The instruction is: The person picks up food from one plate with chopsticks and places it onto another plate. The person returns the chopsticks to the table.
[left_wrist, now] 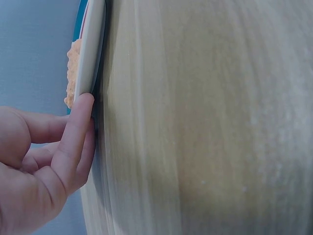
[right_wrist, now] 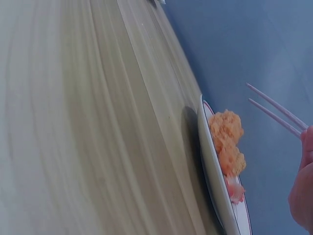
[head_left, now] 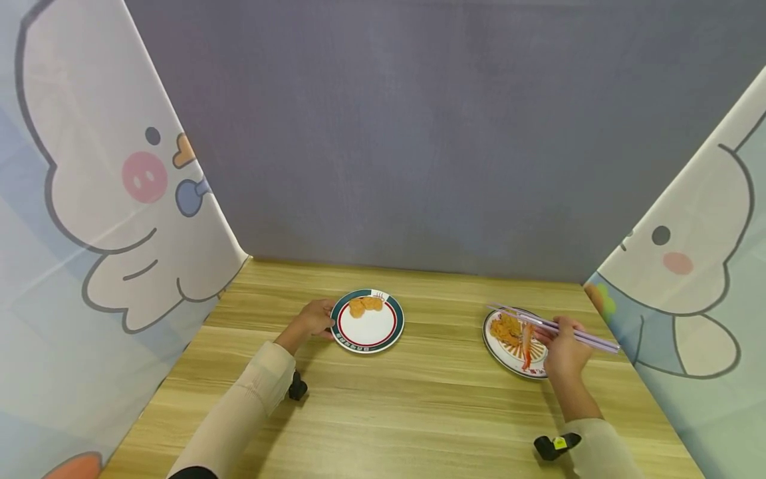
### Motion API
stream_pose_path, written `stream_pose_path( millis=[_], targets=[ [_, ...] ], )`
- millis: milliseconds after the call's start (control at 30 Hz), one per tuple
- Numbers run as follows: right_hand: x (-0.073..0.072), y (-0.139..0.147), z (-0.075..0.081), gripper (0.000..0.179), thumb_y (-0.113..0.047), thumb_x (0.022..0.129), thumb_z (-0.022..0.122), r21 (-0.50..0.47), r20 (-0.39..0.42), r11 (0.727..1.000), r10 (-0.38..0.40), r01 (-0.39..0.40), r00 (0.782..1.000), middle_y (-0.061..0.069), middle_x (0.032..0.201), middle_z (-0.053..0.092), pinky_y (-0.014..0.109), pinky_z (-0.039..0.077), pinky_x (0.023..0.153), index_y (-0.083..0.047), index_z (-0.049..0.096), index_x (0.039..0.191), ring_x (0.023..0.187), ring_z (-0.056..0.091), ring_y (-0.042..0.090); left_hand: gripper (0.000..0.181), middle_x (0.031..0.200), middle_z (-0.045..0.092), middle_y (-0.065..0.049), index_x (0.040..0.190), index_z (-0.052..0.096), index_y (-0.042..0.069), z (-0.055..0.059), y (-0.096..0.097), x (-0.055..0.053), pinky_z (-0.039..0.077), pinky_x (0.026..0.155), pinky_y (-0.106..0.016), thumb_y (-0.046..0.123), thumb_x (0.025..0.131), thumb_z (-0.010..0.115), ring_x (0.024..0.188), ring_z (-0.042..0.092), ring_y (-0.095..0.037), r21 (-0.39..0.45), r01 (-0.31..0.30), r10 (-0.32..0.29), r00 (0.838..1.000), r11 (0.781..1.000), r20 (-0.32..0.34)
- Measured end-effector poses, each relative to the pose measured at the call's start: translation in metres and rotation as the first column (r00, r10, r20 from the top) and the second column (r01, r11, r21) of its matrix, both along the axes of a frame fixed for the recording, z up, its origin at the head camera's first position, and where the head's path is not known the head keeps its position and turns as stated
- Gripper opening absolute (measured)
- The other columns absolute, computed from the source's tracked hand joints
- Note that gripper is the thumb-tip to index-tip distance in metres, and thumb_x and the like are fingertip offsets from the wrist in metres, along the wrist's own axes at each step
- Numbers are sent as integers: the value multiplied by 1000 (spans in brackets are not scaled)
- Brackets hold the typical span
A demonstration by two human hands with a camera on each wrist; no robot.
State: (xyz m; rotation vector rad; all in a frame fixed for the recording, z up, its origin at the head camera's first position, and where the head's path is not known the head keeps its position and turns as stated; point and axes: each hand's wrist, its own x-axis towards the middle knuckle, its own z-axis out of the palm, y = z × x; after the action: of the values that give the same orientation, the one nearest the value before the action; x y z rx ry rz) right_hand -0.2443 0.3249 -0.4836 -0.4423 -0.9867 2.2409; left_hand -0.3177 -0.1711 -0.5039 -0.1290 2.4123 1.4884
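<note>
Head view: my left hand [head_left: 315, 319] pinches a plate [head_left: 368, 334] near the bench's [head_left: 443, 406] far edge; my right hand [head_left: 565, 351] grips chopsticks [head_left: 592, 340] over a dish [head_left: 501, 356] by the right edge, likely aiming; lowering them is next.

Left hand [head_left: 316, 320] grips teal-rimmed plate [head_left: 368, 337] at its 9 o'clock; golden nuggets [head_left: 365, 305] sit at 12 on it. Right hand [head_left: 565, 352], at the white plate's [head_left: 505, 358] 3 o'clock, holds chopsticks [head_left: 595, 341], tips toward 10, crossing above that plate. Fried food [head_left: 505, 328] at its 10, red-orange strip [head_left: 526, 349] toward 3. Wood-grain table [head_left: 413, 419] below, grey backdrop [head_left: 395, 146] at 12.
</note>
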Motion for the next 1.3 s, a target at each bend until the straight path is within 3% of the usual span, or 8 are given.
stream_pose_path(
  millis=[233, 533, 833, 1067, 1300],
  targets=[
    [-5, -13, -1, 16, 1, 101, 53, 3, -6, 999, 41, -41, 999, 11, 68, 63, 29, 58, 37, 6, 57, 86, 47, 69, 25, 55, 121, 60, -26, 146, 50, -2, -3, 0, -1, 68, 65, -30, -11, 93, 57, 84, 68, -24, 3, -6, 6, 1000, 1000, -2],
    [-8, -31, -3, 16, -6, 103, 53, 103, 53, 990, 92, -97, 994, 8, 68, 69, 23, 57, 38, 4, 58, 91, 48, 69, 17, 55, 121, 60, -27, 145, 51, -3, -2, 1, 1, 68, 66, -31, -14, 91, 54, 83, 68, -23, -1, 3, -3, 1000, 1000, -8],
    [-18, -50, -5, 17, -5, 102, 55, 91, 41, 988, 122, -126, 992, 8, 64, 68, 24, 55, 36, 6, 58, 89, 45, 67, 18, 55, 121, 61, -27, 145, 50, -4, 0, 1, 0, 68, 65, -31, -14, 91, 55, 85, 69, -24, 0, 3, -3, 1000, 1000, -9],
    [-21, -65, -3, 18, -8, 104, 51, 181, 52, 964, 190, -196, 980, 7, 65, 70, 25, 57, 37, 2, 57, 91, 48, 70, 17, 55, 120, 61, -27, 144, 50, -4, 1, 0, 0, 68, 64, -30, -14, 90, 55, 83, 68, -23, -1, -1, 1, 1000, 1000, -14],
    [-22, -75, -2, 20, -10, 105, 51, 209, 78, 945, 242, -253, 967, 5, 62, 68, 22, 56, 37, -2, 59, 88, 49, 70, 16, 55, 118, 61, -26, 144, 50, -5, 0, 0, 0, 68, 65, -31, -14, 90, 55, 85, 69, -25, -10, 12, -13, 1000, 1000, -15]
  ],
)
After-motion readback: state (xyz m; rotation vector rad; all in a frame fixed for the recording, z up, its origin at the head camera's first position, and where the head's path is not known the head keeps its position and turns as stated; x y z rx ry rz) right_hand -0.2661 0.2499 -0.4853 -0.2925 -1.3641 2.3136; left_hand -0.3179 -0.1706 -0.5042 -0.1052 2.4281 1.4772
